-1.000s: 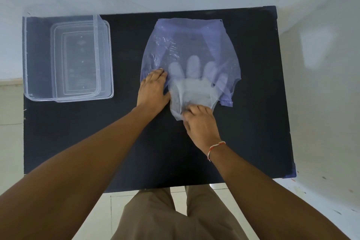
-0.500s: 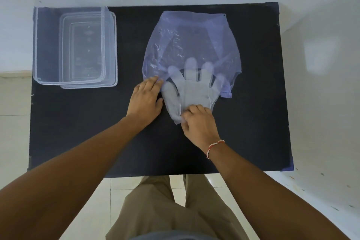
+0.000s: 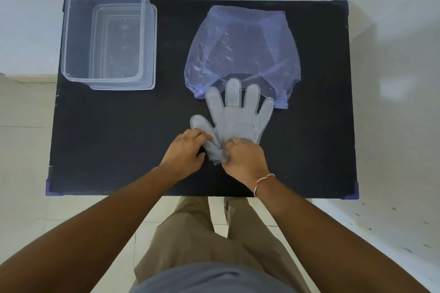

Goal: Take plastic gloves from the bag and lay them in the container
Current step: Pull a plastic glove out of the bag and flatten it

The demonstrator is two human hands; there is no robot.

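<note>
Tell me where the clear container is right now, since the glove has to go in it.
In the head view the container sits at the table's far left corner, left of the purple bag, away from both hands.

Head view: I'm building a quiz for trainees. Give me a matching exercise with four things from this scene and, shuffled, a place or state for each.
Things:
1. glove
2. bag
3. container
4. right hand

Places or states:
A. far left of the table, nothing inside
B. wears a red-and-white wrist thread
C. flat, almost out of the bag, fingers pointing away
D. purple, mouth facing the person

Pairs: 1-C, 2-D, 3-A, 4-B
</note>
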